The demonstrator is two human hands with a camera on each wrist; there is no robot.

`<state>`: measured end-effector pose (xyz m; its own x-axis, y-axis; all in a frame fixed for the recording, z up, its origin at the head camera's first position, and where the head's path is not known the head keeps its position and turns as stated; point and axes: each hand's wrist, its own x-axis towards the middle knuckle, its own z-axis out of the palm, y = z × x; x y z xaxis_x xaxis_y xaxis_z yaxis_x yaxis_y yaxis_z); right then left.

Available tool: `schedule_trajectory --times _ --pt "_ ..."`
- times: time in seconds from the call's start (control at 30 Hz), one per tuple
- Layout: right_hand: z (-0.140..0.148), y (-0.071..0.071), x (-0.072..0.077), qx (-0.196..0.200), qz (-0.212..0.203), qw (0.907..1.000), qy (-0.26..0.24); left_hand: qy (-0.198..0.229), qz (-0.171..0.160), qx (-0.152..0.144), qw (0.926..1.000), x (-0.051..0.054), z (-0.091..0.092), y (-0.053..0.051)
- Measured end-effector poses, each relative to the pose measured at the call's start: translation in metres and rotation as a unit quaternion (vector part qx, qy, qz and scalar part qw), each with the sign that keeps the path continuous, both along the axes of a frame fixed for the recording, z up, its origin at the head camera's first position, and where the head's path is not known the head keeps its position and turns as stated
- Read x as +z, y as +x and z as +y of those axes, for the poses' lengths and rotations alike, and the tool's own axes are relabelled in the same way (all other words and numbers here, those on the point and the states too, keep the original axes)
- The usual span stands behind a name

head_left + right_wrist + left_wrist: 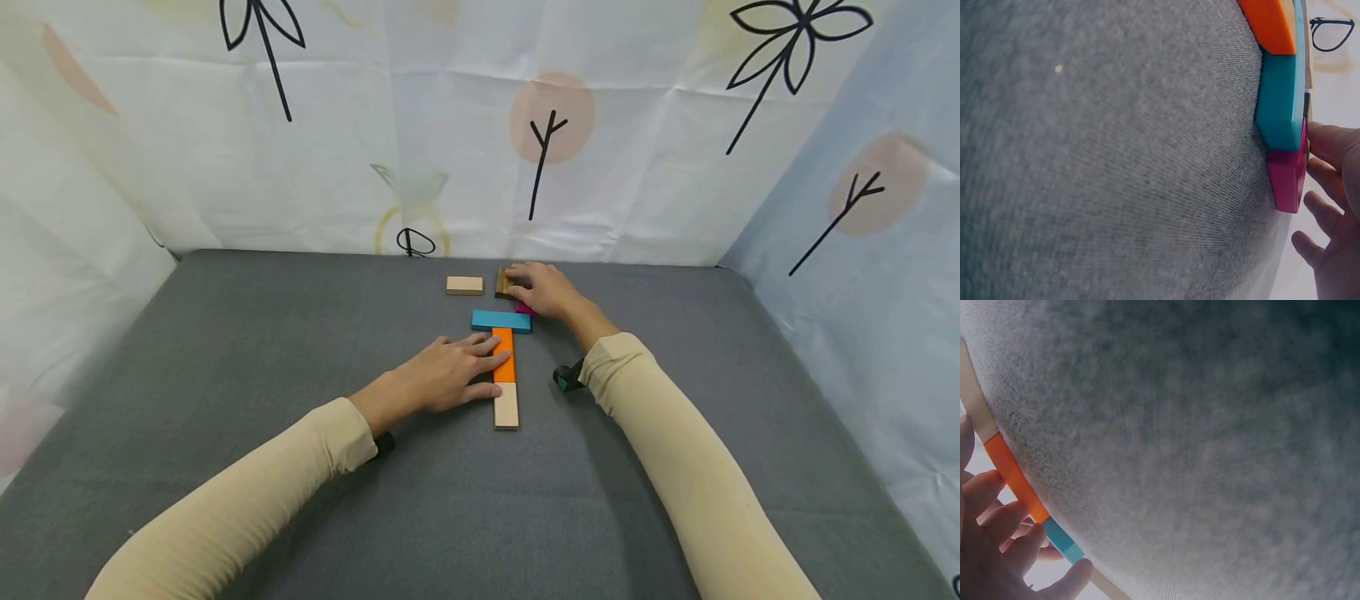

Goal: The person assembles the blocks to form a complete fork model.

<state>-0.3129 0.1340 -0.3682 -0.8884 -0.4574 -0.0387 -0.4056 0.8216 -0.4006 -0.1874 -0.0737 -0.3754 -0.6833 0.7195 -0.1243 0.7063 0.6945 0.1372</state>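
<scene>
Flat coloured blocks form a line on the grey table. My left hand (442, 375) lies with fingers spread along the left side of an orange block (505, 374), its thumb touching a pale wooden block (507, 410) at the near end. Crosswise at the orange block's far end lies a blue block (501, 320). Behind it, my right hand (551, 292) pinches a dark brown wooden block (502, 283) between thumb and fingers. A magenta block (1285, 178) touches the blue one; in the head view the right hand partly covers it.
Another pale wooden block (465, 286) lies apart, left of the brown one. Grey cloth covers the table (300, 333). A white printed curtain (450, 125) hangs behind the table, with more cloth at both sides. Dark wrist-worn devices show beneath both sleeves.
</scene>
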Motion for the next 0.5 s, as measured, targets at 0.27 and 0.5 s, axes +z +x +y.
schedule_trajectory --times 0.27,0.5 --pt "0.0010 0.0021 -0.0009 0.029 0.009 0.9995 -0.002 -0.002 0.000 0.005 1.0000 0.0000 0.0002 0.0004" --pt "0.0011 0.0056 0.0011 0.043 0.002 0.9990 -0.008 -0.001 -0.002 0.005 1.0000 -0.0001 -0.0004 0.0010"
